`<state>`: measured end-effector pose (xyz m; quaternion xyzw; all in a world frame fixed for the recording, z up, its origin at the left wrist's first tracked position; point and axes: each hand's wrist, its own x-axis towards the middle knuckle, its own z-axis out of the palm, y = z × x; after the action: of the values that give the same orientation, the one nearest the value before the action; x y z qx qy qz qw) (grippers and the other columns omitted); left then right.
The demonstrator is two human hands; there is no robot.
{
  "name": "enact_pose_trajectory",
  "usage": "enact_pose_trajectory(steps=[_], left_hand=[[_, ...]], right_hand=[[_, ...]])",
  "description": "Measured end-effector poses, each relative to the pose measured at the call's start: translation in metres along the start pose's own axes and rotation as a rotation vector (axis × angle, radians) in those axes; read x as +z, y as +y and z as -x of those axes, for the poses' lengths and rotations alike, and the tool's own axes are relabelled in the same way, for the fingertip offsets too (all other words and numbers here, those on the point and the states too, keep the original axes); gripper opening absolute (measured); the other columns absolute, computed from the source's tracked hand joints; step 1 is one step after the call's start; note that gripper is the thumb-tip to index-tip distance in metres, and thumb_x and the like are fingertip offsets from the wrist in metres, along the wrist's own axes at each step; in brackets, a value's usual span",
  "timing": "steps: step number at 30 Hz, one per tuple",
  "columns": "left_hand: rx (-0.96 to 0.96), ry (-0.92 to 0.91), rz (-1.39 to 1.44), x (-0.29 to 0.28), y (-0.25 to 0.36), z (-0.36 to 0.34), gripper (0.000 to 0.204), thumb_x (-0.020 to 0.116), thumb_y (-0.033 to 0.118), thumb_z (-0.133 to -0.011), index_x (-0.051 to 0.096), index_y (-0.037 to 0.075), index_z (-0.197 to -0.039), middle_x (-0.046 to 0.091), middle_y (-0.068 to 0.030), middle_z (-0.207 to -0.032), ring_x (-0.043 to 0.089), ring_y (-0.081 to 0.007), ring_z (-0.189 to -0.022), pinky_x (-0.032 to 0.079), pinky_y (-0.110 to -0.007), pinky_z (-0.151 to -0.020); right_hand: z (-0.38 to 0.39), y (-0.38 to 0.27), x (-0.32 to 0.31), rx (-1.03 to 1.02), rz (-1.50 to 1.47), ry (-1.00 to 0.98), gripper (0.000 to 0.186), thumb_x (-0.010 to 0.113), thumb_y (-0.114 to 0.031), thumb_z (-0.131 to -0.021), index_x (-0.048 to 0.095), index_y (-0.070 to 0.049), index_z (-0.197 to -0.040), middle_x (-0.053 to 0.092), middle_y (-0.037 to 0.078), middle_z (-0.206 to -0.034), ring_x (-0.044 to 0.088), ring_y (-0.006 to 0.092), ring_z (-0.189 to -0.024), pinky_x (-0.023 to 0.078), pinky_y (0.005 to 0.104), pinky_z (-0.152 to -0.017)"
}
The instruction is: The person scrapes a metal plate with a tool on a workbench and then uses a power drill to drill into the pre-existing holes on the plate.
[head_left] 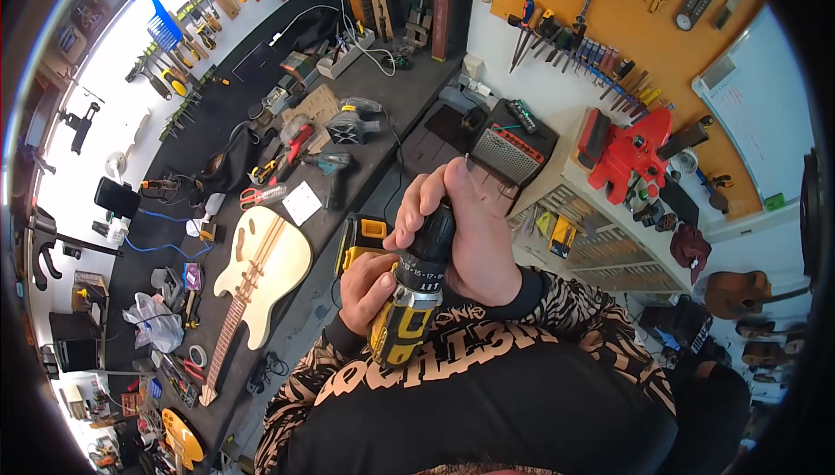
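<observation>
I hold a yellow and black cordless drill in front of my chest, its chuck pointing up and away from me. My left hand is closed around the drill's handle, beside its battery. My right hand wraps the black chuck, thumb and fingers on either side of it. A thin tip, apparently a bit, shows just beyond the right fingertips. To the left, a pale wooden electric guitar lies on the dark workbench.
A teal and black drill, red-handled scissors and a white card lie on the bench near the guitar. An amplifier stands ahead. On a drawer cabinet at right sits a red guitar-shaped body. Tools hang on the walls.
</observation>
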<state>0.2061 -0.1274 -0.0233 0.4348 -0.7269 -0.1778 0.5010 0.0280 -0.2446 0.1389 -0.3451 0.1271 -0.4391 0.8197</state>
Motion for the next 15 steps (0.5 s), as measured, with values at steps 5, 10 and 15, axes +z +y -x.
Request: enact_pose_trajectory(steps=[5, 10, 15], left_hand=[[0.084, -0.003, 0.017, -0.026, -0.003, 0.016, 0.066, 0.075, 0.006, -0.092, 0.048, 0.015, -0.152, 0.069, -0.019, -0.112, 0.068, -0.0346, -0.081, 0.055, -0.045, -0.067], [0.249, 0.107, -0.018, -0.046, 0.009, 0.006, 0.058, 0.072, 0.004, -0.095, 0.052, 0.015, -0.147, 0.069, -0.0176, -0.108, 0.069, -0.034, -0.081, 0.056, -0.044, -0.067], [0.304, 0.143, -0.009, -0.063, 0.01, 0.016, 0.055, 0.07, 0.003, -0.096, 0.053, 0.017, -0.146, 0.068, -0.0174, -0.106, 0.069, -0.0339, -0.081, 0.056, -0.044, -0.068]], right_hand=[[0.007, 0.031, 0.016, -0.083, 0.043, -0.056, 0.049, 0.033, -0.047, -0.12, 0.05, -0.01, -0.092, 0.055, 0.005, -0.083, 0.063, 0.0168, -0.072, 0.064, 0.0392, -0.077], [0.012, 0.051, 0.035, -0.099, 0.041, 0.004, 0.048, 0.037, -0.046, -0.12, 0.048, -0.01, -0.091, 0.054, 0.004, -0.08, 0.061, 0.016, -0.07, 0.063, 0.0386, -0.073], [0.014, 0.067, 0.054, -0.097, 0.058, 0.022, 0.048, 0.038, -0.047, -0.12, 0.048, -0.01, -0.09, 0.054, 0.004, -0.079, 0.061, 0.0159, -0.069, 0.061, 0.0378, -0.071]])
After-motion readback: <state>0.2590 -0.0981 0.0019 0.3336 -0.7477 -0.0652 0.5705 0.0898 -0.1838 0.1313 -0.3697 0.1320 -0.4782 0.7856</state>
